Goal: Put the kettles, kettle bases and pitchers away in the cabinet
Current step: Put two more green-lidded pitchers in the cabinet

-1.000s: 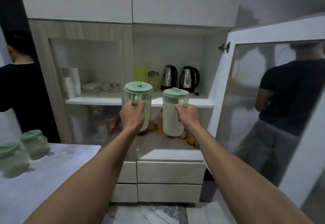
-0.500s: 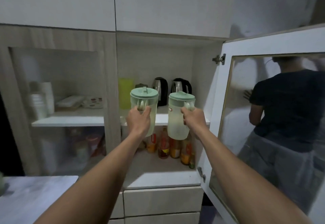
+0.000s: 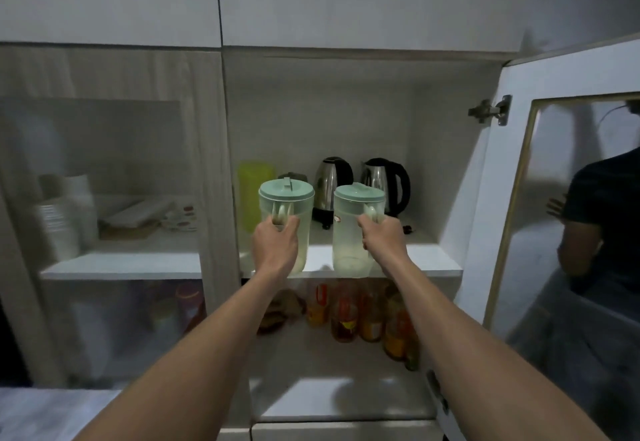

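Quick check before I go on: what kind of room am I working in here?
Most likely a home kitchen or pantry corner: two steel electric kettles stand on the cabinet shelf, sauce or oil bottles are crowded below, and stacked white dishes sit behind the frosted door.

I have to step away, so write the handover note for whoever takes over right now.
Left hand: closed on the handle of the left pitcher.
Right hand: closed on the handle of the right pitcher.
Both pitchers are upright with green lids on, at the front edge of the middle shelf of the open cabinet; whether they rest on it cannot be told.
Done: two kettles already stand at the back of that shelf, on dark bases.
Left: slide both pitchers in and let go. Anything else waiting to be stored is out of view.
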Demonstrator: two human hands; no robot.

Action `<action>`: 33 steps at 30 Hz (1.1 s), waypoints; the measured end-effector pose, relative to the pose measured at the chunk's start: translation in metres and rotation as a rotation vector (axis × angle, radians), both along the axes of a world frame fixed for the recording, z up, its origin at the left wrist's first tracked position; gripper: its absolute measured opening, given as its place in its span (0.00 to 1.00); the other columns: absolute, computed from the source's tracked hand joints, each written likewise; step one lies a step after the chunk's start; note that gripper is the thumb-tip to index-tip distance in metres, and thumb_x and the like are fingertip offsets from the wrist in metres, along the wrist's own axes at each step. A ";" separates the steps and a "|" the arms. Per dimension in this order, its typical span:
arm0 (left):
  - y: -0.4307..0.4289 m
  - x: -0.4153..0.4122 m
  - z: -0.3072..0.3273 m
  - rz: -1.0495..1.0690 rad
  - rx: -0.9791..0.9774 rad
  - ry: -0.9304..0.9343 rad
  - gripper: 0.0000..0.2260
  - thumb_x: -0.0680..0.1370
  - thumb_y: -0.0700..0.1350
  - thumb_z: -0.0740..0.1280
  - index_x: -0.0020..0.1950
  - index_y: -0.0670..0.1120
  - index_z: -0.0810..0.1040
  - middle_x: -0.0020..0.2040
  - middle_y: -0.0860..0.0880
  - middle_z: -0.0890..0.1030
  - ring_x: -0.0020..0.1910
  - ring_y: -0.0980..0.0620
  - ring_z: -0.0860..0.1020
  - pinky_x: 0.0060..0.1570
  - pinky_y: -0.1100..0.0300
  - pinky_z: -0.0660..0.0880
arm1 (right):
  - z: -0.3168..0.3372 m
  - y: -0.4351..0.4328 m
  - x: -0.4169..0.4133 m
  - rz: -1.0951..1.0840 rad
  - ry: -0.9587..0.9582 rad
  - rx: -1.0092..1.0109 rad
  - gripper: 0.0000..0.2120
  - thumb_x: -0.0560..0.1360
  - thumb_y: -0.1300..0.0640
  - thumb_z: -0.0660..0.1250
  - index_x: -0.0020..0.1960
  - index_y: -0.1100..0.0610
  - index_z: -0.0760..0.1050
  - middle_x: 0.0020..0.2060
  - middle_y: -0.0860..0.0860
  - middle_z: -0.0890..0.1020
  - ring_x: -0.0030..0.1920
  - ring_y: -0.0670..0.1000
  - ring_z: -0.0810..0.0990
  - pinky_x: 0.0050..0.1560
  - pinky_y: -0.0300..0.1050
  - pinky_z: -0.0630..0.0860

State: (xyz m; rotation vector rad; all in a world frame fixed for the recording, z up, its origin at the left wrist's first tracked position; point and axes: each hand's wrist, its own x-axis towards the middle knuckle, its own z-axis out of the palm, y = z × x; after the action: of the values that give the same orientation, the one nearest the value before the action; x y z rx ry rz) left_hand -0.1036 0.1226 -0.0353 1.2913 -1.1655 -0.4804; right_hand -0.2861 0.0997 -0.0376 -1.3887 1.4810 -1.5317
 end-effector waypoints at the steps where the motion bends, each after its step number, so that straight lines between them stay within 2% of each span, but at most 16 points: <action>1: -0.013 0.000 -0.002 0.007 0.004 0.001 0.11 0.80 0.46 0.66 0.41 0.42 0.78 0.32 0.50 0.75 0.29 0.54 0.71 0.28 0.61 0.63 | -0.001 -0.014 0.000 0.007 -0.003 -0.001 0.12 0.75 0.53 0.66 0.34 0.54 0.71 0.28 0.51 0.73 0.31 0.50 0.71 0.35 0.49 0.69; 5: -0.078 -0.005 -0.008 0.014 0.014 0.038 0.10 0.79 0.46 0.66 0.40 0.42 0.77 0.31 0.49 0.75 0.29 0.53 0.70 0.29 0.60 0.64 | -0.007 -0.083 -0.001 0.052 -0.026 0.004 0.13 0.76 0.54 0.66 0.33 0.54 0.70 0.28 0.51 0.72 0.30 0.50 0.70 0.35 0.48 0.67; 14: -0.206 -0.009 -0.031 0.081 0.067 0.083 0.12 0.78 0.45 0.67 0.36 0.44 0.76 0.28 0.48 0.75 0.29 0.48 0.71 0.32 0.58 0.67 | -0.025 -0.204 0.005 0.038 0.001 0.058 0.11 0.75 0.53 0.67 0.36 0.56 0.77 0.28 0.50 0.77 0.29 0.51 0.75 0.31 0.42 0.70; 19: -0.256 -0.009 -0.047 0.122 0.108 0.105 0.11 0.79 0.47 0.68 0.36 0.49 0.77 0.33 0.45 0.80 0.32 0.47 0.76 0.36 0.54 0.73 | -0.036 -0.251 0.006 0.044 -0.011 0.082 0.10 0.76 0.54 0.69 0.39 0.58 0.81 0.34 0.52 0.83 0.35 0.50 0.80 0.38 0.44 0.73; 23: -0.283 -0.010 -0.054 0.130 0.143 0.105 0.15 0.80 0.47 0.66 0.39 0.38 0.78 0.29 0.44 0.76 0.32 0.45 0.74 0.35 0.54 0.68 | -0.045 -0.277 0.010 0.058 -0.038 0.086 0.07 0.76 0.54 0.70 0.45 0.58 0.82 0.37 0.53 0.84 0.38 0.51 0.81 0.39 0.43 0.73; 25: -0.295 -0.011 -0.054 0.149 0.148 0.069 0.14 0.79 0.47 0.66 0.39 0.37 0.76 0.29 0.44 0.74 0.31 0.44 0.72 0.32 0.55 0.65 | -0.046 -0.289 0.014 0.061 -0.002 0.069 0.08 0.76 0.56 0.70 0.38 0.57 0.79 0.31 0.49 0.80 0.32 0.49 0.77 0.34 0.43 0.70; 27: -0.301 -0.010 -0.053 0.162 0.156 0.013 0.13 0.79 0.46 0.65 0.38 0.39 0.73 0.30 0.43 0.73 0.31 0.44 0.70 0.30 0.56 0.63 | -0.045 -0.297 0.018 0.066 0.059 0.049 0.16 0.76 0.58 0.69 0.31 0.56 0.72 0.26 0.49 0.76 0.28 0.48 0.73 0.32 0.45 0.67; 33: -0.323 -0.004 -0.052 0.244 0.201 -0.078 0.14 0.79 0.47 0.63 0.37 0.40 0.72 0.30 0.46 0.71 0.29 0.49 0.69 0.28 0.56 0.60 | -0.046 -0.319 0.027 0.079 0.127 0.044 0.19 0.77 0.56 0.67 0.28 0.56 0.69 0.26 0.50 0.75 0.31 0.52 0.74 0.36 0.46 0.67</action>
State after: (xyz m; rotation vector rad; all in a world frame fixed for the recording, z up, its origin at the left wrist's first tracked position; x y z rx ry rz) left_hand -0.1079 -0.2003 -0.0873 1.6156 -1.0254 -0.3765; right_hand -0.2594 -0.2189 -0.0840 -1.5247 1.5072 -1.3772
